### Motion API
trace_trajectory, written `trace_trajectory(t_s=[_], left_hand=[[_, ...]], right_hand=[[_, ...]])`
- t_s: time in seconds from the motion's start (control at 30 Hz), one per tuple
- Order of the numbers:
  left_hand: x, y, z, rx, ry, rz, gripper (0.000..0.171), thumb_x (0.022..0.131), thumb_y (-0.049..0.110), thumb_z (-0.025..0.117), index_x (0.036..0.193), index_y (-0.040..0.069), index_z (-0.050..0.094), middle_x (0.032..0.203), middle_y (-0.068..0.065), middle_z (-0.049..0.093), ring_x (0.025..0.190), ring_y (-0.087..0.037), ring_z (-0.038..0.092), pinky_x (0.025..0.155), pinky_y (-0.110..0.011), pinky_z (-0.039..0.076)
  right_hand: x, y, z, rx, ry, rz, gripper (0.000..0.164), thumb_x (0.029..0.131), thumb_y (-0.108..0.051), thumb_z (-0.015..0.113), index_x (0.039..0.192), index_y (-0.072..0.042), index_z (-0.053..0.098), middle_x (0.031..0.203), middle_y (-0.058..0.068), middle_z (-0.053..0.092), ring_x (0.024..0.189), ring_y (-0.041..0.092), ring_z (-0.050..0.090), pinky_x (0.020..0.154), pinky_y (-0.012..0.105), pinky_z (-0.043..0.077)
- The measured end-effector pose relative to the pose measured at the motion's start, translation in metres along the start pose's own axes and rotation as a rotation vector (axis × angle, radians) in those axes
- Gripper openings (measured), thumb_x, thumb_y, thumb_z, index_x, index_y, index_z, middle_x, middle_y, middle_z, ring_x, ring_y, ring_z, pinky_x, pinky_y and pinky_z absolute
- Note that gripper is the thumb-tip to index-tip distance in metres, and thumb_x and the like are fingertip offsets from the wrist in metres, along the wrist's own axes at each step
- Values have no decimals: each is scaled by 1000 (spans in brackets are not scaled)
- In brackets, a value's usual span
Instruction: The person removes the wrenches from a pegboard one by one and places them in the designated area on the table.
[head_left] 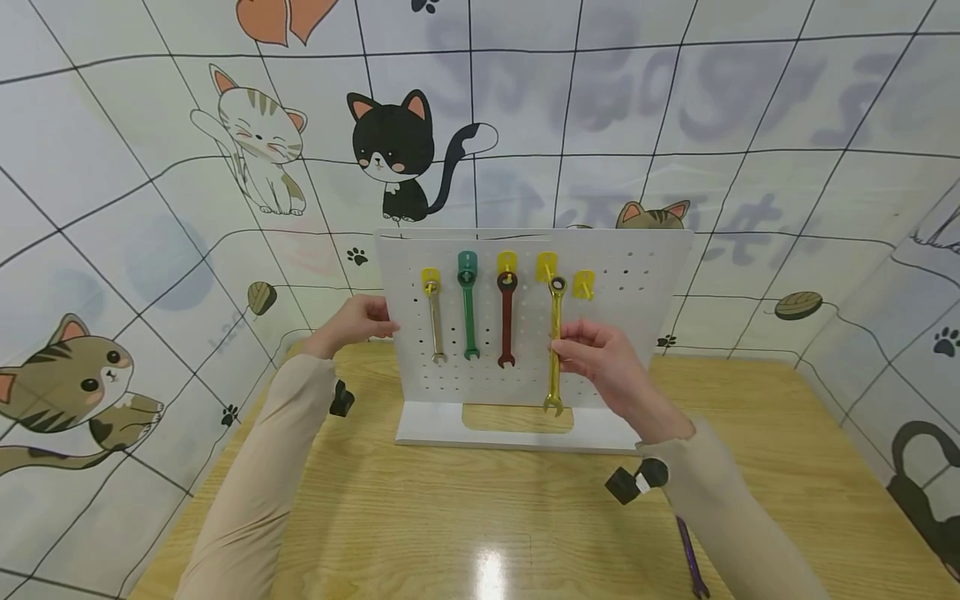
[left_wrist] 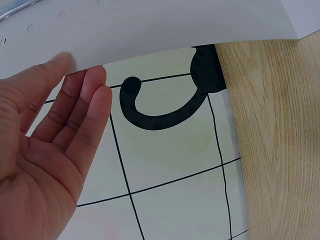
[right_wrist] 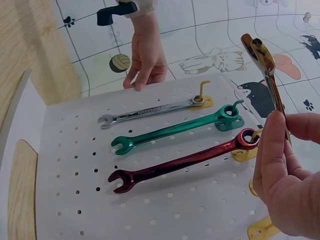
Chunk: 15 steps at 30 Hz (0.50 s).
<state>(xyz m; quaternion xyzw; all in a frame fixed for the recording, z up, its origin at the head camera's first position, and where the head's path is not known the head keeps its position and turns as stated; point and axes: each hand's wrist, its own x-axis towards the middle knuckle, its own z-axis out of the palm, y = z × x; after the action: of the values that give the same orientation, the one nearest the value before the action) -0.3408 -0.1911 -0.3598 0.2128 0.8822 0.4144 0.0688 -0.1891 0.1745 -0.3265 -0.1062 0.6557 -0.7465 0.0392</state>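
Observation:
My right hand pinches a gold combination wrench by its shaft, ring end up, in front of a white pegboard. The ring end is just below a yellow hook; in the right wrist view it is apart from the board. At the board's left edge, my left hand grips with the thumb in front and fingertips behind. A silver wrench, a green wrench and a red wrench hang from hooks, open ends down.
Another yellow hook sits right of the gold wrench with nothing on it. A purple wrench lies on the wooden table, partly hidden by my right sleeve. Behind the board stands a cat-patterned wall.

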Motion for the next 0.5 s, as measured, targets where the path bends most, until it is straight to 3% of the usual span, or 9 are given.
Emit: trace_trajectory(t_s=[0.5], left_hand=[[-1,0,0,-2,-3,10,15,85,4,66,96,-6,64,84,-14,68,77,-21,65,71,-34,55]], right_hand=[[-19,21,-12,-67,-3,68,11,89,-2,60,85,-12,62,80,-3,65,74,11,61,73,28,52]])
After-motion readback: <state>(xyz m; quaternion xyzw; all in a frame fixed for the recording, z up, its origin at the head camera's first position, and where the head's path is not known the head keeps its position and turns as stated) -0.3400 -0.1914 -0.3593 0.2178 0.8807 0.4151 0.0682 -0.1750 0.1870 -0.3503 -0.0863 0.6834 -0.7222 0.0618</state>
